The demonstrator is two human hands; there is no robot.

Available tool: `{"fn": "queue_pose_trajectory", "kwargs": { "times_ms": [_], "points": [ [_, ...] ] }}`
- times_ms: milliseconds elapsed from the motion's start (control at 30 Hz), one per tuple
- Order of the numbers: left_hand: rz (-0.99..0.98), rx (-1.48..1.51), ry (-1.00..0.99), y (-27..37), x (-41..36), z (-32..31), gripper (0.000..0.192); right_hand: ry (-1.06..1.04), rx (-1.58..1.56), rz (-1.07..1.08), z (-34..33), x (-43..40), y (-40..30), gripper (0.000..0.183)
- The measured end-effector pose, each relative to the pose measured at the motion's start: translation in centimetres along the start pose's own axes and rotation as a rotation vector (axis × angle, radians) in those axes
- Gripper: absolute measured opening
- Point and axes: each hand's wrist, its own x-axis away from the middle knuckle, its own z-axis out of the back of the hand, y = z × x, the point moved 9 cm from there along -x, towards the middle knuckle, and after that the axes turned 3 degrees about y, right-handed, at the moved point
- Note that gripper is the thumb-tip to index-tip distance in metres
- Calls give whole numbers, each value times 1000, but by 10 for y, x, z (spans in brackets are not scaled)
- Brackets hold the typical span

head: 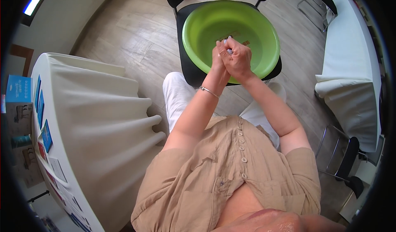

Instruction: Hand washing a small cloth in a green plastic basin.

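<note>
A green plastic basin (pixel 269 58) rests on the black seat of a chair (pixel 187 68), with small brownish printed marks showing on its bottom. Over the basin's near half, my left hand (pixel 218 57) and my right hand (pixel 239 58) are pressed together, fingers curled. Between them a small pale lavender bunched thing (pixel 229 51), possibly wet cloth, peeks out; most of it is hidden by the fingers. A thin bracelet (pixel 209 91) circles my left wrist.
At left stands a table with a cream cloth (pixel 92 108), bearing booklets (pixel 47 136) and a blue-topped box (pixel 19 88). Another covered table (pixel 348 52) is at right, with metal-framed chairs (pixel 346 157) beside it. A lit screen (pixel 35 0) hangs upper left.
</note>
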Motion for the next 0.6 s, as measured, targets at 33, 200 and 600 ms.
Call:
{"fn": "queue_pose_trajectory", "kwargs": {
  "times_ms": [33, 200, 600],
  "points": [
    [6, 3, -4, -4, -1, -8, 23, -1, -21, 18, 1, 0, -2, 32],
    [107, -246, 465, -12, 9, 0, 19, 70, 27, -189, 16, -28, 54, 38],
    [102, -506, 685, 40, 14, 33, 32, -296, 555, -492, 32, -39, 178, 40]
  ]
}}
